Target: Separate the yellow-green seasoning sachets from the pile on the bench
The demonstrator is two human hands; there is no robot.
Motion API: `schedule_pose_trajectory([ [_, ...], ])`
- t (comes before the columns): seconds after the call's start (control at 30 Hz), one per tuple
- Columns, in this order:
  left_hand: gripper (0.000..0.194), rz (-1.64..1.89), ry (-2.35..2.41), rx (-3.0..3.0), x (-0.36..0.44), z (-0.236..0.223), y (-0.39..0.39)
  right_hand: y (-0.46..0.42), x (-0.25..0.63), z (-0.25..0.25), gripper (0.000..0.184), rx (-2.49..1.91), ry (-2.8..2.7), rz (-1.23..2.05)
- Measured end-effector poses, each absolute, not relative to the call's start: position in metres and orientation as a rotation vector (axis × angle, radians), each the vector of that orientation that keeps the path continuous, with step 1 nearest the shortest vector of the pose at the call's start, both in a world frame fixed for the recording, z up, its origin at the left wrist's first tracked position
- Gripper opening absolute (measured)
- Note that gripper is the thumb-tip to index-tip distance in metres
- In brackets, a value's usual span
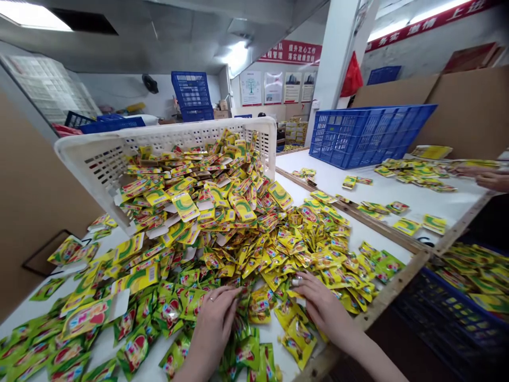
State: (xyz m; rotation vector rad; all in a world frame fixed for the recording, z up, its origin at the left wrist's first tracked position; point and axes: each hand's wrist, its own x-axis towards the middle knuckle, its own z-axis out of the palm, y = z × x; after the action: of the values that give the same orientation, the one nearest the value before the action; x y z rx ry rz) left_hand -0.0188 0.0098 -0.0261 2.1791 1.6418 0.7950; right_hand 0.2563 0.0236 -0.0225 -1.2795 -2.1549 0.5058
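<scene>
Maybe the left hand (214, 321) and right hand (325, 307) are picking green packets (139, 344) and yellow packets (299, 340) in front of the white basket (170, 129), needing soft pinches next, but I can't tell if either grips.

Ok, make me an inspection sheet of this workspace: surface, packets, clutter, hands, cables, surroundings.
Surface: white table, largely covered; wooden edge along the right.
Packets: green packets mostly at left and front, yellow packets right of centre.
Clutter: printed cartons spill from a tipped white basket, some onto the green packets.
Hands: left hand at green packets, right hand at yellow packets; whether either grips anything is unclear.
Cables: nothing seen for certain; a small black loop by the wooden edge is unclear.
Surroundings: blue crate and another person's hand at the adjoining table; posters beyond.
</scene>
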Motion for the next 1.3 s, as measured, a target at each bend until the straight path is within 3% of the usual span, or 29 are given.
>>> schedule_pose_trajectory([
  [0.07, 0.035, 0.928, 1.628, 1.910, -0.017, -0.025, 0.008, 0.018, 0.240, -0.010, 0.016, -1.319, -1.878, 0.812],
  [0.13, 0.037, 0.970, 1.531, 1.671, -0.010, -0.021, 0.004, 0.011, 0.219, 0.005, 0.019, -1.269, -1.693, 1.237],
  [0.2, 0.037, 0.966, 1.375, 1.510, -0.002, -0.013, -0.001, 0.007, 0.200, 0.018, 0.018, -1.164, -1.723, 1.416],
  [0.37, 0.034, 1.031, 1.193, 1.246, 0.015, 0.003, -0.013, 0.010, 0.185, 0.028, 0.012, -1.212, -2.094, 0.946],
  [0.5, 0.028, 1.107, 1.112, 1.095, 0.022, 0.001, -0.014, 0.012, 0.188, 0.018, 0.018, -1.308, -1.992, 0.855],
  [0.57, 0.028, 1.114, 1.114, 1.079, 0.023, -0.005, -0.012, 0.009, 0.187, 0.011, 0.037, -1.277, -1.724, 1.018],
  [0.67, 0.029, 1.067, 1.124, 1.190, 0.024, -0.013, -0.010, 0.003, 0.180, -0.001, 0.057, -0.998, -1.348, 1.527],
  [0.73, 0.028, 1.064, 1.193, 1.371, 0.026, -0.013, -0.008, 0.000, 0.175, -0.006, 0.052, -0.860, -1.221, 1.667],
  [0.83, 0.028, 1.061, 1.278, 1.748, 0.031, 0.002, 0.005, 0.001, 0.177, -0.007, 0.034, -0.874, -1.108, 1.552],
  [0.97, 0.039, 0.843, 1.675, 2.221, 0.035, 0.052, 0.065, 0.007, 0.194, -0.004, 0.026, -0.931, -1.045, 1.397],
  [1.13, 0.067, 0.700, 2.200, 2.125, 0.045, 0.103, 0.181, 0.002, 0.205, -0.012, 0.030, -0.886, -1.038, 1.404],
  [1.3, 0.063, 0.385, 2.228, 2.009, 0.058, 0.102, 0.227, -0.004, 0.211, -0.028, 0.031, -0.979, -1.022, 1.388],
])
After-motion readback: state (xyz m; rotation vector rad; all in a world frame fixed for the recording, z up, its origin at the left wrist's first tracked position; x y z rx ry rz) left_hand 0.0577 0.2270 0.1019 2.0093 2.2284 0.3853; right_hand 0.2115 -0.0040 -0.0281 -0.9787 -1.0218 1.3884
